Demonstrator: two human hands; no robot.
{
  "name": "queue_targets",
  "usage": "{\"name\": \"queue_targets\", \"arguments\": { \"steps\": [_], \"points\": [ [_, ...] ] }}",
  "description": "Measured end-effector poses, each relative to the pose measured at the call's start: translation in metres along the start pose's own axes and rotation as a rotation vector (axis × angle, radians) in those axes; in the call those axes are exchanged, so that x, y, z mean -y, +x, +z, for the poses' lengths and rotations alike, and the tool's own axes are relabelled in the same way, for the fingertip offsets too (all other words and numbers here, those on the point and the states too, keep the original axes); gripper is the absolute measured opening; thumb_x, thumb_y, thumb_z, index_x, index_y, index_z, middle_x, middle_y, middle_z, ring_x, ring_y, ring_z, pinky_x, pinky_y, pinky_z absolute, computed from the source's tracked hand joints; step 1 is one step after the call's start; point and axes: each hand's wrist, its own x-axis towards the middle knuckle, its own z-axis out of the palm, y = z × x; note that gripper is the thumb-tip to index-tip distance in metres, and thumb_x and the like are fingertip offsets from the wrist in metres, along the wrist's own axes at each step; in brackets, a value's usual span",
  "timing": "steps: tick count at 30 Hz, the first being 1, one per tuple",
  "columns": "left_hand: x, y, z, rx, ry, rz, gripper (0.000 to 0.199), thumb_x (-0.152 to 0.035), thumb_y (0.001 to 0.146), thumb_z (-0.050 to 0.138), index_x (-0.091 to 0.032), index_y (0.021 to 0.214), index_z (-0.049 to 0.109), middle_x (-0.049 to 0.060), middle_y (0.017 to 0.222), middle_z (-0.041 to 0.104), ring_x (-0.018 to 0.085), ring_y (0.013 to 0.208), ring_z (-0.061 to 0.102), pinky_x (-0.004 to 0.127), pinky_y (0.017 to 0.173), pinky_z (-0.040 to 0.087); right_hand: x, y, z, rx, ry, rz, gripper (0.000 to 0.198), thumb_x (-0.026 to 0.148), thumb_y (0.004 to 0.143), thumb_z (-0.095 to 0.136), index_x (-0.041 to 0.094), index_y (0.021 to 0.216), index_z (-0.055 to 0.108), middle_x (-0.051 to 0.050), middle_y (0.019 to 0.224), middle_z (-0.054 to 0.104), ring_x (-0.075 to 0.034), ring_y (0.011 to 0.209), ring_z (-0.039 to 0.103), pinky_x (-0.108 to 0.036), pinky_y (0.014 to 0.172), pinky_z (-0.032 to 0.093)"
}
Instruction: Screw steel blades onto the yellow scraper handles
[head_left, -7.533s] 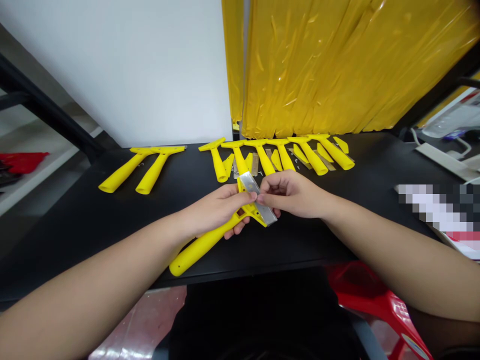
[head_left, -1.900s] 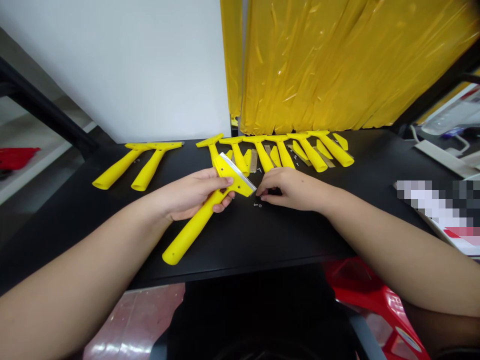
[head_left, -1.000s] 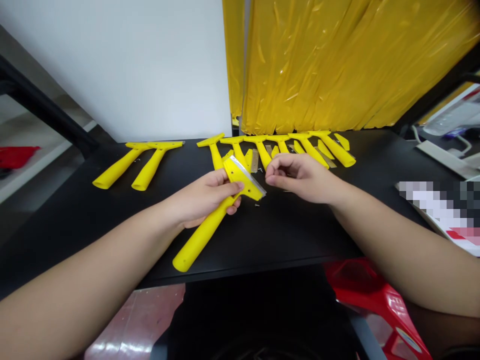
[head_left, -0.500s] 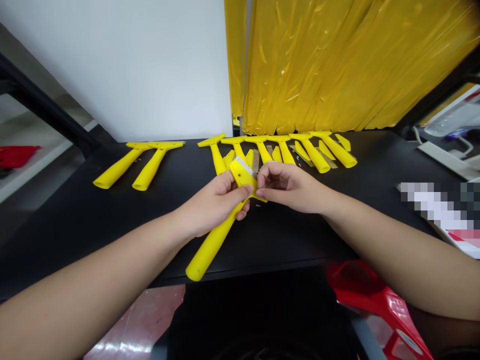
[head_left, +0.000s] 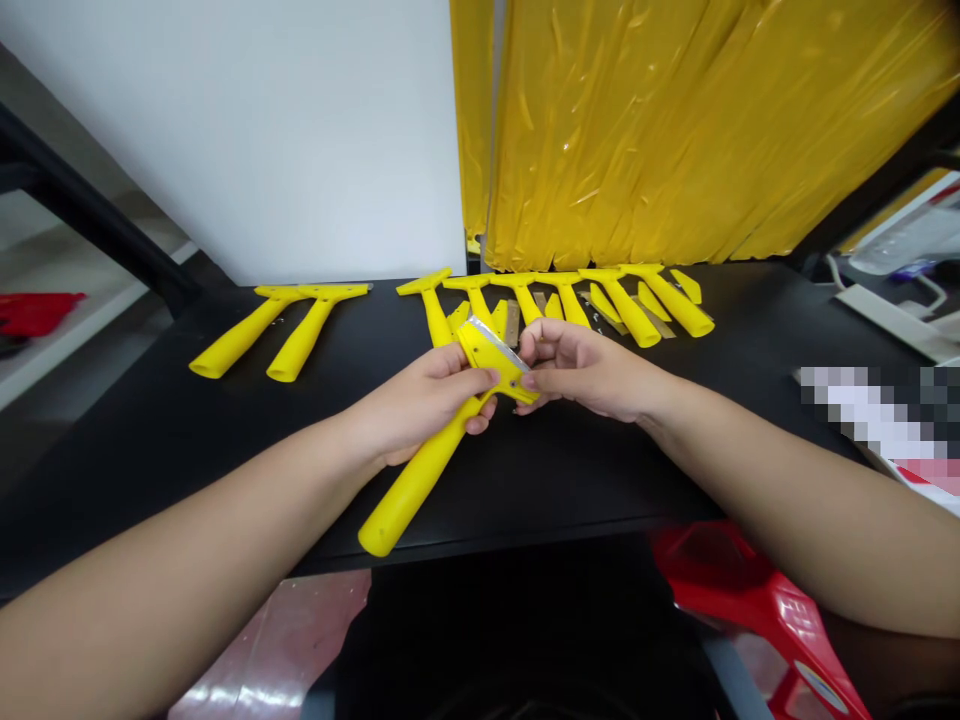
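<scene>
My left hand (head_left: 442,385) is closed around the neck of a yellow scraper (head_left: 412,485), its thumb lying across the head. A thin metal blade (head_left: 491,340) runs along the head's upper edge. The hollow handle slants down toward the shelf's front edge. My right hand (head_left: 581,368) pinches the right end of the head, thumb in front beside a small dark screw or hole, other fingers partly hidden behind. Beyond my hands, several yellow scrapers (head_left: 630,310) lie in a row, with loose yellow head plates (head_left: 607,308) and blades (head_left: 512,323) among them.
Two more scrapers (head_left: 319,330) lie at the left of the black shelf (head_left: 187,450). A white panel (head_left: 300,130) and yellow plastic-wrapped stock (head_left: 675,130) stand behind. Below the front edge at right is a red plastic object (head_left: 750,590); small screws are scattered near the row.
The scraper's handle end has swung slightly left and up. My right thumb and fingers have closed on the right end of its head, where a dark screw or hole now shows.
</scene>
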Motion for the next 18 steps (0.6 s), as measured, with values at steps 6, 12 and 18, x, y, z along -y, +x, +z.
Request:
{"name": "queue_targets", "arguments": {
  "steps": [6,12,18],
  "points": [
    [-0.0004,0.0005,-0.0003,0.015,-0.068,-0.005,0.007,-0.014,0.097,0.061,-0.012,0.098,0.068,0.005,0.071,0.065,0.011,0.058,0.058,0.021,0.051,0.044,0.0005,0.0005,0.0022,-0.002,0.002,0.02,0.044,0.026,0.079,0.096,0.021,0.096,0.056,0.005,0.092,0.07,-0.013,0.079,0.076,-0.032,0.076,0.072],
    [0.0021,0.0003,-0.0029,0.03,-0.049,-0.01,0.011,-0.016,0.099,0.058,-0.011,0.094,0.067,0.006,0.069,0.064,0.011,0.054,0.057,0.022,0.052,0.045,-0.0004,-0.0008,0.0005,0.022,-0.035,0.026,0.042,0.025,0.085,0.092,0.022,0.101,0.054,0.005,0.09,0.07,-0.012,0.078,0.075,-0.031,0.075,0.072],
    [0.0016,0.0023,-0.0023,-0.008,-0.093,-0.007,0.015,-0.013,0.095,0.053,-0.011,0.094,0.067,0.008,0.073,0.067,0.013,0.057,0.059,0.023,0.051,0.046,-0.004,-0.0003,0.0009,0.018,-0.098,-0.072,0.045,0.025,0.089,0.088,0.024,0.117,0.053,0.006,0.088,0.071,-0.012,0.074,0.076,-0.029,0.071,0.07]
  ]
}}
